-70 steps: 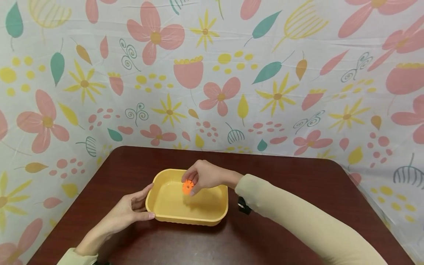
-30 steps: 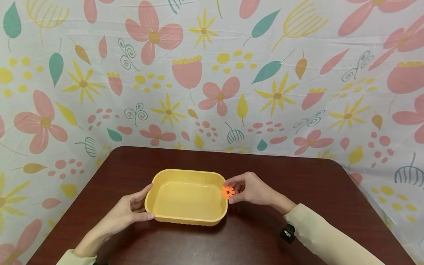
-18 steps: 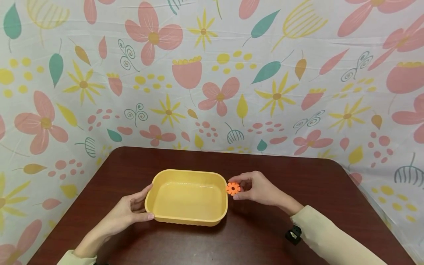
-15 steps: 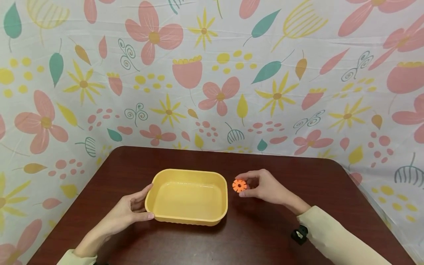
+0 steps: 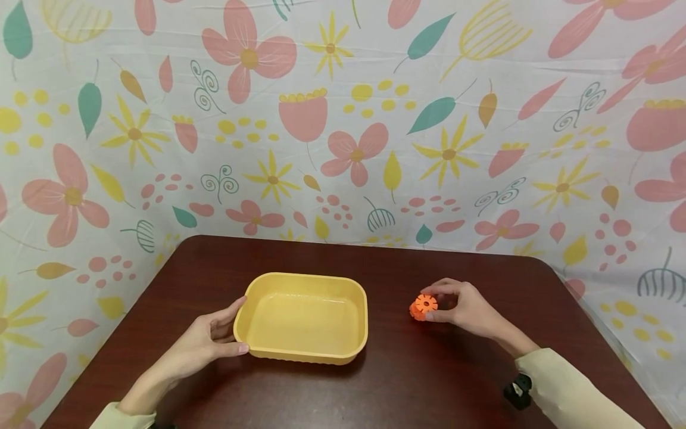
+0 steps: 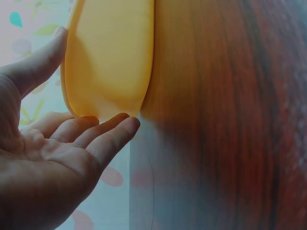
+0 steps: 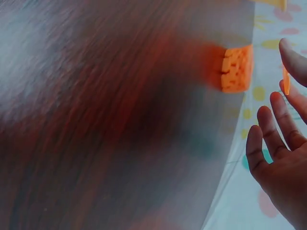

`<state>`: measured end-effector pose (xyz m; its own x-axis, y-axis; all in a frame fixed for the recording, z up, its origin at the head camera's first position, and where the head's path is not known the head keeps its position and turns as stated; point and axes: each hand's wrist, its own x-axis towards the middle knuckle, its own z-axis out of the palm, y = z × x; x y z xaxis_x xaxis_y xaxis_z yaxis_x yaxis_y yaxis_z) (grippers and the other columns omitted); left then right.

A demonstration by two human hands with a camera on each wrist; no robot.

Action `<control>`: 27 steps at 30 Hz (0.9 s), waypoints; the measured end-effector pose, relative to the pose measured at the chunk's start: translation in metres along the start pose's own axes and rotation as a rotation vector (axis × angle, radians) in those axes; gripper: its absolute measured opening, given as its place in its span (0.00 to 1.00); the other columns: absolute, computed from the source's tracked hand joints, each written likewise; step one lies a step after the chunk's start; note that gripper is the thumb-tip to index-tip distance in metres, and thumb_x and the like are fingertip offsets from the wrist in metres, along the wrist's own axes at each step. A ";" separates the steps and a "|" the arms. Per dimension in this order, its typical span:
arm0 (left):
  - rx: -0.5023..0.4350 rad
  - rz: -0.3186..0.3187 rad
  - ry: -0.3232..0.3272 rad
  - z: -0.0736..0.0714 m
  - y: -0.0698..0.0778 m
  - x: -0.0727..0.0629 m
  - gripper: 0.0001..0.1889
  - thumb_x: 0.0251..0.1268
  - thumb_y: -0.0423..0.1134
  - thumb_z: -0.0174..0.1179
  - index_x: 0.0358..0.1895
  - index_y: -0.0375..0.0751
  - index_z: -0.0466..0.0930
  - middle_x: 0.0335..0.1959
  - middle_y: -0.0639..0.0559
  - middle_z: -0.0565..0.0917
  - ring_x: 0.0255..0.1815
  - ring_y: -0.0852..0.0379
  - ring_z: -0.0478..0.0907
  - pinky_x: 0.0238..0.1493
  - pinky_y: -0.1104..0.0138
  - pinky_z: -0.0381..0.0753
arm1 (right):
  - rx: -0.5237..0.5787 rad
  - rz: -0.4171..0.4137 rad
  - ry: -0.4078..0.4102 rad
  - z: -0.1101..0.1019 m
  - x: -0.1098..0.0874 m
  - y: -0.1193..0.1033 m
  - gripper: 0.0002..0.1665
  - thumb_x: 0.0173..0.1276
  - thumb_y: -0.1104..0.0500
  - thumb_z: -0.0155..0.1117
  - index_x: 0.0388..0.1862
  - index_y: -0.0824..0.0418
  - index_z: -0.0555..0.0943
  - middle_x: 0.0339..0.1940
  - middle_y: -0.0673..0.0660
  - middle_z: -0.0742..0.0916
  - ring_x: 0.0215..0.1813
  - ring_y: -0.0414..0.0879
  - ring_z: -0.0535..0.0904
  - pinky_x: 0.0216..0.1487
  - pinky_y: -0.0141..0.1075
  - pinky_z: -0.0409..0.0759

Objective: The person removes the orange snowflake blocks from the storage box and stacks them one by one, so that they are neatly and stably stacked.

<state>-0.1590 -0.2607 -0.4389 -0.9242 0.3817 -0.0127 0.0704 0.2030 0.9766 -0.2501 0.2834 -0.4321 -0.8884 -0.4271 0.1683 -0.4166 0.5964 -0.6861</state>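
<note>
A yellow rectangular tray (image 5: 300, 325) sits on the table, nothing visible inside it. My left hand (image 5: 206, 339) holds its left end, thumb at the near corner and fingertips along the end wall; the left wrist view shows those fingers against the tray (image 6: 108, 62). To the tray's right, my right hand (image 5: 471, 310) pinches an orange notched building disc (image 5: 427, 302) by its edge between thumb and fingers. Just behind that disc stands a stack of orange discs (image 7: 236, 69) on the table, partly hidden in the head view. In the right wrist view the held disc (image 7: 286, 80) appears edge-on, apart from the stack.
The dark reddish-brown table (image 5: 386, 393) has rounded far corners. A white cloth with a floral print (image 5: 343, 119) hangs behind and beside it. A black band-mounted device (image 5: 518, 391) is on the right wrist.
My right hand has carried the disc from over the tray, past its right rim, rightward to the orange stack, which has come into view. The left hand and tray have stayed put.
</note>
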 end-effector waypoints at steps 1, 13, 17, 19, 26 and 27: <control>0.001 0.000 0.000 0.000 0.000 0.000 0.51 0.65 0.34 0.76 0.85 0.32 0.51 0.82 0.32 0.57 0.75 0.31 0.65 0.60 0.65 0.81 | -0.002 -0.001 -0.005 -0.001 -0.001 0.001 0.28 0.60 0.54 0.86 0.57 0.60 0.89 0.51 0.51 0.87 0.47 0.52 0.79 0.45 0.40 0.84; -0.015 0.014 -0.004 0.000 0.002 -0.001 0.52 0.64 0.33 0.75 0.85 0.32 0.50 0.82 0.31 0.57 0.75 0.35 0.66 0.60 0.66 0.81 | 0.021 -0.010 -0.047 0.003 -0.001 0.012 0.27 0.62 0.55 0.84 0.59 0.61 0.89 0.54 0.55 0.86 0.52 0.54 0.79 0.49 0.46 0.84; -0.021 0.018 -0.008 0.000 0.001 -0.001 0.51 0.65 0.32 0.75 0.84 0.31 0.50 0.81 0.30 0.57 0.75 0.33 0.66 0.60 0.66 0.81 | 0.015 -0.012 -0.059 0.005 0.000 0.014 0.27 0.62 0.55 0.84 0.59 0.61 0.89 0.55 0.56 0.85 0.55 0.54 0.79 0.50 0.47 0.84; -0.019 0.017 -0.010 0.000 0.001 -0.001 0.51 0.65 0.32 0.75 0.84 0.31 0.49 0.81 0.30 0.57 0.75 0.31 0.66 0.60 0.65 0.81 | 0.016 -0.015 -0.065 0.006 0.000 0.015 0.27 0.62 0.54 0.84 0.59 0.61 0.88 0.55 0.56 0.85 0.56 0.54 0.79 0.51 0.48 0.84; -0.023 0.013 -0.012 0.000 0.000 0.000 0.52 0.64 0.33 0.75 0.84 0.31 0.49 0.82 0.32 0.56 0.75 0.30 0.64 0.61 0.66 0.81 | -0.008 -0.013 -0.074 0.008 0.000 0.015 0.28 0.63 0.54 0.83 0.60 0.62 0.88 0.55 0.58 0.84 0.55 0.55 0.79 0.50 0.46 0.84; -0.021 0.018 -0.014 0.000 0.001 0.000 0.52 0.64 0.33 0.75 0.84 0.31 0.49 0.82 0.31 0.56 0.75 0.30 0.64 0.61 0.66 0.81 | -0.015 -0.012 -0.074 0.008 0.000 0.015 0.28 0.63 0.54 0.83 0.60 0.62 0.88 0.55 0.58 0.84 0.54 0.56 0.79 0.49 0.46 0.85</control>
<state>-0.1595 -0.2608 -0.4383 -0.9175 0.3977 0.0019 0.0787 0.1768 0.9811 -0.2548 0.2872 -0.4484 -0.8666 -0.4835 0.1232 -0.4308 0.6004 -0.6738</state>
